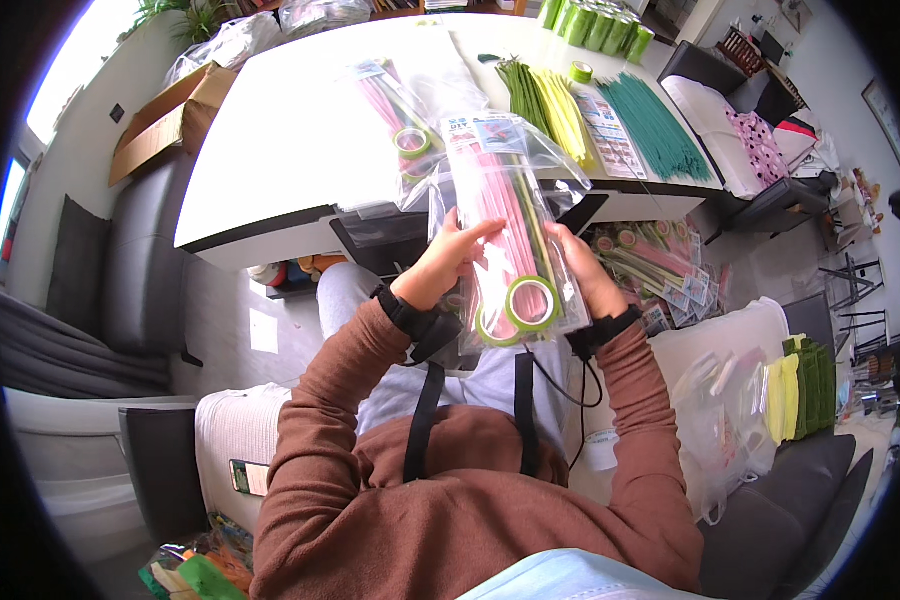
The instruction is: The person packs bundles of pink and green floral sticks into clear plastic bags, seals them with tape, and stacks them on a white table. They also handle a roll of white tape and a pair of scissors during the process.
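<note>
Between my two hands is a clear plastic bag (495,202) packed with pink pipe cleaners, green stems, a printed card and rolls of green floral tape (532,303) at its near end. My left hand (450,255) grips the bag's left side, thumb laid across the front. On the right edge my right hand (581,266) holds it, thumb near the edge and fingers hidden behind. A similar filled bag (382,105) lies on the white table (277,127) just beyond. Bundles of dark green pipe cleaners (523,94), yellow pipe cleaners (562,112) and teal stems (656,127) rest at the right.
Wrapped green tape rolls (596,30) stand at the table's back. A single tape roll (581,71) and a printed sheet (611,135) lie among the bundles. Filled bags (660,270) are heaped on the floor at right. A cardboard box (161,120) sits left; a phone (249,478) rests on the seat.
</note>
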Tool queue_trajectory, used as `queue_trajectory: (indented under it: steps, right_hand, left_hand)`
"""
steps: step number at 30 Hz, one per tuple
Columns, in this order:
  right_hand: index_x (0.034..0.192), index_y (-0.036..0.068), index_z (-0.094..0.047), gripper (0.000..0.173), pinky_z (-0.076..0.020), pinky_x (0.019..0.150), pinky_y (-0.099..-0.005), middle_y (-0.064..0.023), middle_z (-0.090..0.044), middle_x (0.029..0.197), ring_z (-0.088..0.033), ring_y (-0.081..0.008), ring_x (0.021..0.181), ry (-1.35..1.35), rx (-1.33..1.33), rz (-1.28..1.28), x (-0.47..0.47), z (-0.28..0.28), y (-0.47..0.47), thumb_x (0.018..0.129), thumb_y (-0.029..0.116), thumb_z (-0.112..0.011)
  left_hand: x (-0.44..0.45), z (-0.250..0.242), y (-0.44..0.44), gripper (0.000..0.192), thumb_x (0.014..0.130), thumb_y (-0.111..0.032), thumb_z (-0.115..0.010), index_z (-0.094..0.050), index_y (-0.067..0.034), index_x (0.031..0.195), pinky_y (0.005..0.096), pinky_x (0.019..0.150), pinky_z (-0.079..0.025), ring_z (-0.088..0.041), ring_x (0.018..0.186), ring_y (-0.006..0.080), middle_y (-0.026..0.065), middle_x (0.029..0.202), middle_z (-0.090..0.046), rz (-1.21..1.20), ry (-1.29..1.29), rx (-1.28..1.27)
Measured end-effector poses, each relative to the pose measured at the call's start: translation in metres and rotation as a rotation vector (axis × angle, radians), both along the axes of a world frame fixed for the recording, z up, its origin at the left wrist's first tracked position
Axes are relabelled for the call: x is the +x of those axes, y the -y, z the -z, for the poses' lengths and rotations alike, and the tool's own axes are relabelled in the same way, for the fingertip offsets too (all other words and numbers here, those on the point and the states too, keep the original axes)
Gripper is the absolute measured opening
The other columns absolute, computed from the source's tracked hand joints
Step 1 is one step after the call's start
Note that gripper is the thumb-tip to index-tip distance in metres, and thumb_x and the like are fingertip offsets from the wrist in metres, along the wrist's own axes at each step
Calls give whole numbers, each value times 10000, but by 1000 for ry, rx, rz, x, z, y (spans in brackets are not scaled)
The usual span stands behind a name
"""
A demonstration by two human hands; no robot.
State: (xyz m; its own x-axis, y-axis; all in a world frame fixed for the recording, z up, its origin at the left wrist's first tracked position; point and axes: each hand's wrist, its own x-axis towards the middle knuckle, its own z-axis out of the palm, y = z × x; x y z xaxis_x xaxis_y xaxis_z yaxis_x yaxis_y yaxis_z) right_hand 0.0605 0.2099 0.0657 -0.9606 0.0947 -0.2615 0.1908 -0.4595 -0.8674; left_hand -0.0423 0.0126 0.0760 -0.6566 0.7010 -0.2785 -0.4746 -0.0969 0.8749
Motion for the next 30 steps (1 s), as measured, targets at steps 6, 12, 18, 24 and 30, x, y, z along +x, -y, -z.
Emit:
queue_trajectory:
  steps: [6,12,18,24,30]
  right_hand:
    - [1202,-81,-370,726,-461,536,-303,-63,-589,724,-567,-172,562,21,1184,872,-42,4,-43,776,388,-724]
    - [926,2,-659,261,-423,477,-210,-5,-614,681,-547,-70,539,-125,759,410,-58,13,-42,925,233,-538]
    - [949,3,-646,241,-457,587,-209,-4,-647,795,-577,-64,660,-42,544,270,2,13,-38,938,203,-511]
    - [1090,28,-604,244,-498,738,-248,-40,-652,976,-621,-111,848,-153,292,251,33,12,6,896,123,-488]
    - [1158,21,-539,318,-527,793,-444,-111,-624,1058,-629,-254,917,196,-192,490,25,14,28,921,168,-386]
  left_hand:
    - [7,10,-8,223,855,-218,-619,-616,-67,1019,225,659,-439,-567,766,80,15,876,-615,-32,35,237]
    - [9,13,-14,283,879,-216,-568,-571,-34,1095,350,822,-507,-642,890,209,88,989,-663,40,512,354]
    - [-1,1,4,319,866,-236,-565,-562,-16,1097,365,833,-502,-634,905,233,112,1016,-645,41,576,460]
    - [-34,23,-17,361,865,-24,-430,-505,-28,1218,273,782,-486,-589,881,137,50,1001,-605,-84,471,466]
    - [-55,31,-8,467,838,14,-403,-452,-41,1299,220,662,-441,-515,765,93,34,974,-562,-47,-605,-41]
